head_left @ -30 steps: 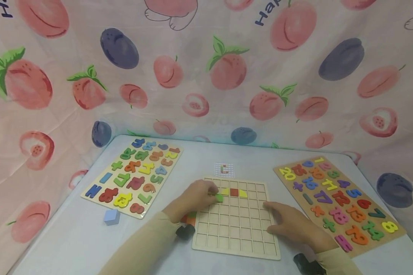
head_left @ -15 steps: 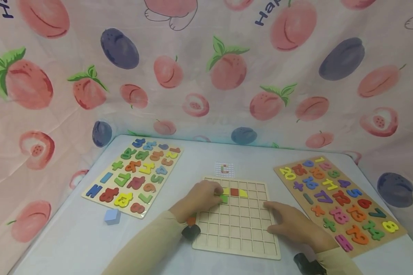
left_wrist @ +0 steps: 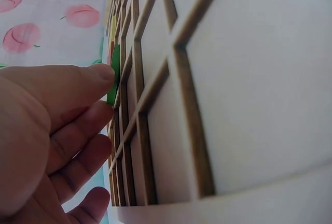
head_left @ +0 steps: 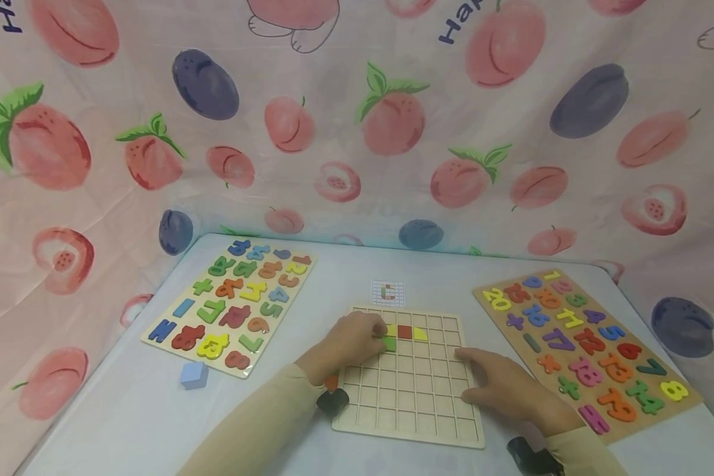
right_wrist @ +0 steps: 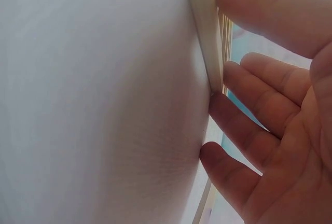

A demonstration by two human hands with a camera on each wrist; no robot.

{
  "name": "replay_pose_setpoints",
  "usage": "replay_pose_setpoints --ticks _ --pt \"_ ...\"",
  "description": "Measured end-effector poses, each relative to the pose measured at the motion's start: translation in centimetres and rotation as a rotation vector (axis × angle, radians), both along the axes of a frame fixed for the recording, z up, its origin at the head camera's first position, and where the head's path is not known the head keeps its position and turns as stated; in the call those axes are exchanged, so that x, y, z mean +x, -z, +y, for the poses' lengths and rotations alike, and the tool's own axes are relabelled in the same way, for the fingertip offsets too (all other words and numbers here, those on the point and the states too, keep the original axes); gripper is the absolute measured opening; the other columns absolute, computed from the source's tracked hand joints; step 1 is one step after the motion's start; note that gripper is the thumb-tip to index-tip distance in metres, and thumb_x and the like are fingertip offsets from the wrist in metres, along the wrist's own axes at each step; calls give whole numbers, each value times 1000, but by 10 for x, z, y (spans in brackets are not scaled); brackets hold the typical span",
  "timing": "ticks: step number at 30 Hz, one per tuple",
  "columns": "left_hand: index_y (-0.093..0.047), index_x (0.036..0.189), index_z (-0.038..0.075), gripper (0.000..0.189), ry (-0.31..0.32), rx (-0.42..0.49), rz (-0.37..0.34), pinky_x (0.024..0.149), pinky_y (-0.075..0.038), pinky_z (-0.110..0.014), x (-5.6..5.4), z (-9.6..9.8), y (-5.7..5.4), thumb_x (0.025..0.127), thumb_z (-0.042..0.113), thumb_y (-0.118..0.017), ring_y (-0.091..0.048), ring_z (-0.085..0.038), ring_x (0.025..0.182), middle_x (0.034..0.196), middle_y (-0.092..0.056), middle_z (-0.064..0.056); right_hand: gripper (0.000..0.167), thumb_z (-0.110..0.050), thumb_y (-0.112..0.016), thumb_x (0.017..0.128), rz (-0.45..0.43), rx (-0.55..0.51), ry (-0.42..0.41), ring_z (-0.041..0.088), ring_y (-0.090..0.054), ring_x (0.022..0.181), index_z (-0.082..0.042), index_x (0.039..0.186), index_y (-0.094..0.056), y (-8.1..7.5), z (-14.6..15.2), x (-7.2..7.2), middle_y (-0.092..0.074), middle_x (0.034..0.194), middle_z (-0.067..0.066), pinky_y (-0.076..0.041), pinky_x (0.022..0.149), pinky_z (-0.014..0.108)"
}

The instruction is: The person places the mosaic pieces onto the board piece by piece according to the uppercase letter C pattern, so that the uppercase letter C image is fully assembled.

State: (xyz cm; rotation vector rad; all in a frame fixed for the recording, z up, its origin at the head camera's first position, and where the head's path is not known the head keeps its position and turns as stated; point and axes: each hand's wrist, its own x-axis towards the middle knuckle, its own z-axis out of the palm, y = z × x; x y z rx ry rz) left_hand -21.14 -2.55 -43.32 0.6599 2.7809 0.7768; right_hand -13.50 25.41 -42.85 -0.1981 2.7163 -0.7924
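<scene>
only the head view shows the whole board (head_left: 404,401) on the desk (head_left: 113,423), with the green tile (head_left: 390,344) at its upper left, near the red tile (head_left: 404,332). the left wrist view adds what the back of the left grip (head_left: 354,338) hides: thumb and finger pinching the green tile at the grid, the other fingers loosely bent. whether it sits flat in a cell, i cannot tell. the right grip (head_left: 506,387) is relaxed, fingers spread and slightly bent, thumb and fingertips against the board's right edge.
</scene>
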Motion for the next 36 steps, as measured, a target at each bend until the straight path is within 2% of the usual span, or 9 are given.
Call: replay_pose_setpoints --ticks 12,20,36 --pt "-71 114 10 30 -2 -2 -11 91 -50 -35 0 2 1 87 22 -77 -63 -19 104 109 -70 -1 73 -24 -85 77 9 0 -5 44 -38 138 -7 141 -54 -1 -1 0 -50 146 18 -29 110 60" --pt "-69 122 11 37 26 2 -23 96 -48 -35 -2 3 2 87 19 -76 -60 -19 109 115 -69 -2 74 -25 -85 77 -7 5 15 44 -37 138 -8 141 -54 -1 -2 1 -49 147 17 -29 110 61" --pt "-68 123 10 37 43 35 -23 100 -45 -36 -3 0 1 87 17 -75 -58 -22 114 121 -67 -2 74 -25 -85 77 4 6 11 44 -37 138 -7 141 -54 -1 -1 1 -49 147 18 -29 111 61"
